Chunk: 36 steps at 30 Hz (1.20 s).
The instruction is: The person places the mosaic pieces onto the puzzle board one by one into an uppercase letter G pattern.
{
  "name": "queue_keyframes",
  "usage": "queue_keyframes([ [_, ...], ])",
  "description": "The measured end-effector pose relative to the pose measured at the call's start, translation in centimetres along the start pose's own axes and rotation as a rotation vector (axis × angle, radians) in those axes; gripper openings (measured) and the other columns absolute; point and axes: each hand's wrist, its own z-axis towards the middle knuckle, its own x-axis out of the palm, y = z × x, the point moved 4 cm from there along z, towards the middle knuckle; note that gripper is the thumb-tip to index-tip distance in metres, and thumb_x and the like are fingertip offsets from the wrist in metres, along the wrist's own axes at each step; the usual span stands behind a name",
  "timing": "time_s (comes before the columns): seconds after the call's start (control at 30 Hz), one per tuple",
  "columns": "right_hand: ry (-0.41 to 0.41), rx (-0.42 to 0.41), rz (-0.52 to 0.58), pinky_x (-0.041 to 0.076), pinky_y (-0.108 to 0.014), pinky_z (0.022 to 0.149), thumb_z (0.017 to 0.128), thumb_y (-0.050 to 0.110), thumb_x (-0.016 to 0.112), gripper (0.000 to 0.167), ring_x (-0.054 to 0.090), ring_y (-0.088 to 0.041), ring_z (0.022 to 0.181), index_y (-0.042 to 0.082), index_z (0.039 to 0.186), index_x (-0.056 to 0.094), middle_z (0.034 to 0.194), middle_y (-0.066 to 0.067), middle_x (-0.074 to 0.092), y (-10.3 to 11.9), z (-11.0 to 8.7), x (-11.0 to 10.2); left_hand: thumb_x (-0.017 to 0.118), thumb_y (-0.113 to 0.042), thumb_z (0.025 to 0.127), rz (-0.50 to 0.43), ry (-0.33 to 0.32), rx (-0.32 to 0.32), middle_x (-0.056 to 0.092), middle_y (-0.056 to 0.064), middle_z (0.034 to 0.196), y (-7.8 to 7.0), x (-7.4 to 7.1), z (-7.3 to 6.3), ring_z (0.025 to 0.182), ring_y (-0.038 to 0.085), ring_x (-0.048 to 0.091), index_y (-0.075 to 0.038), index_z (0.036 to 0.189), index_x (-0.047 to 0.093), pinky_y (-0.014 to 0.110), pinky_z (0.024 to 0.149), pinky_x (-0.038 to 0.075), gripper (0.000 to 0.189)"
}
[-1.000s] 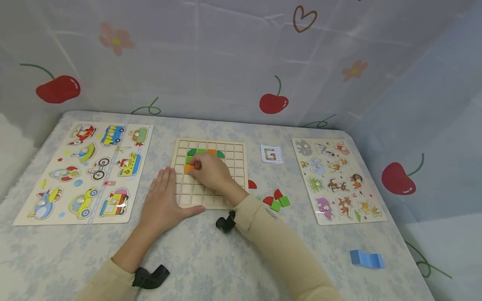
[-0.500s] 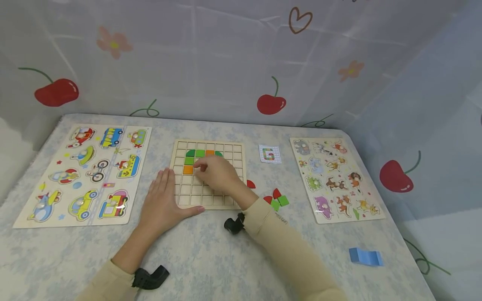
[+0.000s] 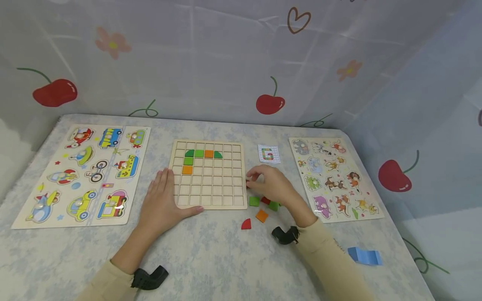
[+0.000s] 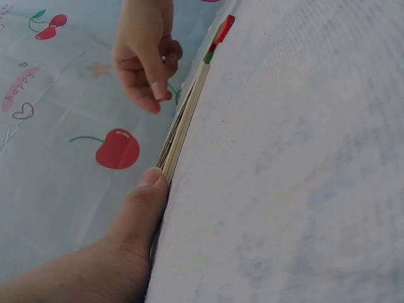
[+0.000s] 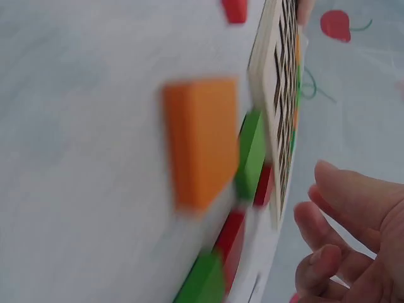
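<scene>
A pale wooden grid board (image 3: pixel 218 188) lies mid-table. On it, green and orange squares and two rounded dark green pieces form a top row and a short left column. My left hand (image 3: pixel 160 200) rests at its left front corner, fingers along the left side, thumb at the front edge. My right hand (image 3: pixel 273 184) is just off the board's right edge, bent fingers over a red quarter-round piece (image 3: pixel 247 180) that they mostly cover. In the right wrist view the thumb and forefinger stand apart, and I see nothing between them.
Near the right hand lie a green square (image 3: pixel 254 201), an orange square (image 3: pixel 261 215) and a red quarter-round (image 3: pixel 246 224). A pattern card (image 3: pixel 269 154) lies behind. Picture puzzle boards flank left (image 3: pixel 86 175) and right (image 3: pixel 337 179). A blue block (image 3: pixel 365 256) sits front right.
My right hand has left the orange square on the grid and moved right, off the board to the loose pieces. More loose pieces now show. My left hand has stayed put.
</scene>
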Motion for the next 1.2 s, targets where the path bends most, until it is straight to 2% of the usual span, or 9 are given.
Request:
queue_keyframes([
  [0.2,0.059,0.025,-0.031,0.05,-0.028,0.069,0.089,0.027,0.076,0.021,0.057,-0.014,0.078,0.02,0.108,0.072,0.096,0.005,0.066,-2.2,-2.2,-0.4,0.067,-0.088,0.06,-0.01,-0.003,-0.004,0.01,0.026,0.165,0.0,-0.1,0.0,0.154,0.042,0.008,0.005,0.157,0.008,0.062,0.122,0.014,0.147],
  [0.43,0.1,-0.042,-0.057,0.049,-0.028,0.076,0.081,0.028,0.083,0.031,0.057,-0.013,0.087,0.021,0.11,0.075,0.102,0.007,0.065,-2.3,-3.2,0.4,0.066,-0.089,0.059,-0.01,-0.012,-0.003,0.01,0.025,0.165,0.2,0.1,0.1,0.154,0.042,0.009,0.005,0.157,0.008,0.061,0.122,0.014,0.148],
  [0.63,0.104,-0.053,-0.022,0.051,-0.029,0.077,0.082,0.022,0.082,0.023,0.058,-0.014,0.087,0.019,0.104,0.074,0.1,0.007,0.065,-2.1,-3.1,0.8,0.066,-0.089,0.06,-0.012,-0.007,-0.007,0.01,0.026,0.165,0.2,0.1,-0.1,0.154,0.042,0.009,0.005,0.157,0.008,0.061,0.122,0.014,0.147],
  [0.93,0.125,-0.038,0.106,0.051,-0.029,0.067,0.085,0.016,0.078,0.018,0.057,-0.016,0.073,0.019,0.097,0.066,0.091,0.002,0.065,-2.7,-2.6,0.4,0.065,-0.089,0.06,-0.005,-0.007,0.0,0.01,0.026,0.165,0.0,0.0,-0.1,0.153,0.042,0.009,0.006,0.157,0.008,0.061,0.122,0.014,0.147],
  [1.07,0.098,-0.034,0.159,0.049,-0.029,0.061,0.087,0.018,0.077,0.017,0.055,-0.019,0.069,0.019,0.1,0.066,0.093,0.0,0.065,-2.6,-1.6,0.1,0.067,-0.088,0.059,-0.007,-0.007,0.005,0.01,0.026,0.165,0.0,0.0,0.0,0.154,0.042,0.009,0.006,0.156,0.008,0.061,0.122,0.014,0.148],
  [1.2,0.063,-0.069,0.197,0.047,-0.028,0.059,0.088,0.02,0.076,0.016,0.053,-0.019,0.069,0.019,0.1,0.066,0.094,-0.001,0.065,-1.6,-0.1,0.6,0.068,-0.087,0.06,-0.012,-0.005,0.003,0.01,0.026,0.165,0.0,0.0,0.0,0.154,0.042,0.008,0.007,0.156,0.008,0.06,0.123,0.013,0.147],
])
